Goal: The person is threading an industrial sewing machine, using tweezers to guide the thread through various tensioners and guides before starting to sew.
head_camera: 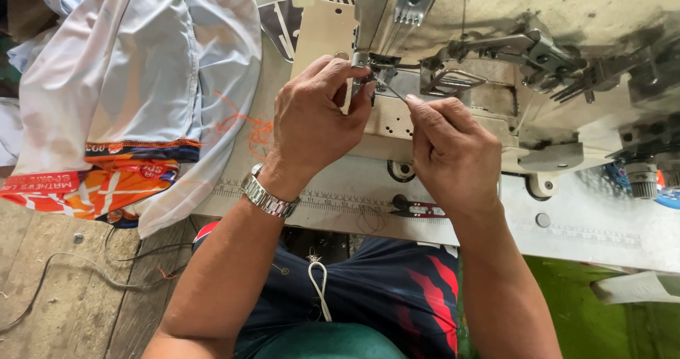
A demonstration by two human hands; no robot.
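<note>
One pair of tweezers [392,90] lies pinched in the right hand [453,153], its long axis slanting far-left, tips at the needle area [372,72] of the single sewing machine [567,61]. The left hand [312,121] curls its fingertips against that same spot, partly hiding it. Near the hands, one red snipper [425,209] rests on the table [602,235]. Left lies a heap of garments [134,90], with loose orange thread [248,125] beside it.
</note>
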